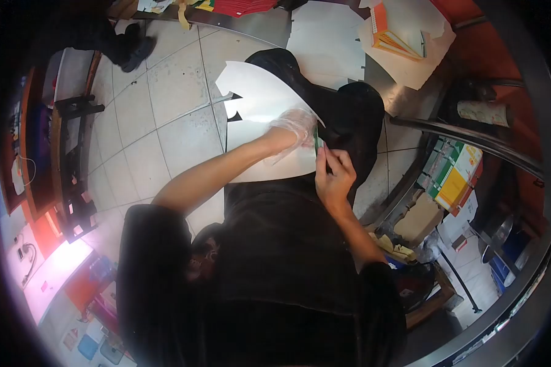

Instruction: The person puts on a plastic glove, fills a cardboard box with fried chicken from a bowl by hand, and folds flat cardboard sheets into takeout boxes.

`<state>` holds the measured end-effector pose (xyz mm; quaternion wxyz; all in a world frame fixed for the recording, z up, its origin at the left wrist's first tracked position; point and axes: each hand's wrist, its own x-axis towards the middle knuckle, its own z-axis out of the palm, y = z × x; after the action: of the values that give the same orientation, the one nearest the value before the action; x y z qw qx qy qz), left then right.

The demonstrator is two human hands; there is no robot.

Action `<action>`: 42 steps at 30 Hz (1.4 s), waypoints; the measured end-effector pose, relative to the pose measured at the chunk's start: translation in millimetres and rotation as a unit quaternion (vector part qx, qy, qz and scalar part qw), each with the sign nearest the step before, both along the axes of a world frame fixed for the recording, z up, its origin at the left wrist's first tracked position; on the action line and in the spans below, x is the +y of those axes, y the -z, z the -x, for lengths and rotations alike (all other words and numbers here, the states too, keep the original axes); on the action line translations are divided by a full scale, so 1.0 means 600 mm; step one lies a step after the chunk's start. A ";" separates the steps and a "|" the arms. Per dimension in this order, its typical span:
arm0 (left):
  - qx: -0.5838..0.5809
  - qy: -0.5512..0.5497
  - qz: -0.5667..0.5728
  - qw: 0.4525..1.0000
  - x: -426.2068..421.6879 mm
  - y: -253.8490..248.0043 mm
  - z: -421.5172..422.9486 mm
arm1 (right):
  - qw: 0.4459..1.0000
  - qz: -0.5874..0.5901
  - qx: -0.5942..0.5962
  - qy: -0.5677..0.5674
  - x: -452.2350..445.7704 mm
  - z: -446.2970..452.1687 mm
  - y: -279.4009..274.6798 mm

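A large white sheet with a curved edge and notches on its left side lies across my lap. My left hand, wrapped in thin clear plastic, rests on top of it near the right edge. The plastic and glare blur its fingers, so I cannot tell their grip. My right hand is bare and closed, with thumb and fingertips pinched at the sheet's right edge. A thin green strip shows between the two hands; its kind is unclear.
A white cut sheet and a tan sheet bearing an orange-edged folded card lie ahead. Boxes and a dark metal bar stand at right. Another person's shoe is on the tiled floor, upper left.
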<state>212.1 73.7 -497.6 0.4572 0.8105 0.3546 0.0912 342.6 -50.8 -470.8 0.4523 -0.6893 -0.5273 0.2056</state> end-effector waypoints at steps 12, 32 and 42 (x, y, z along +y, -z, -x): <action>0.028 -0.150 0.286 0.946 0.005 -0.051 0.003 | 0.957 0.079 0.029 -0.278 0.007 -0.028 -0.007; 0.296 -0.088 -0.179 0.934 0.011 -0.077 0.148 | 0.920 0.085 -0.056 -0.379 0.074 -0.006 0.090; 0.403 -0.094 -0.033 0.910 0.030 -0.083 0.183 | 0.911 0.009 -0.112 -0.397 0.083 0.001 0.081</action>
<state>102.2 91.6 -447.6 0.2371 0.7561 0.5798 -0.1894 341.8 -1.0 -519.4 0.2654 -0.4457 -0.8025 0.2946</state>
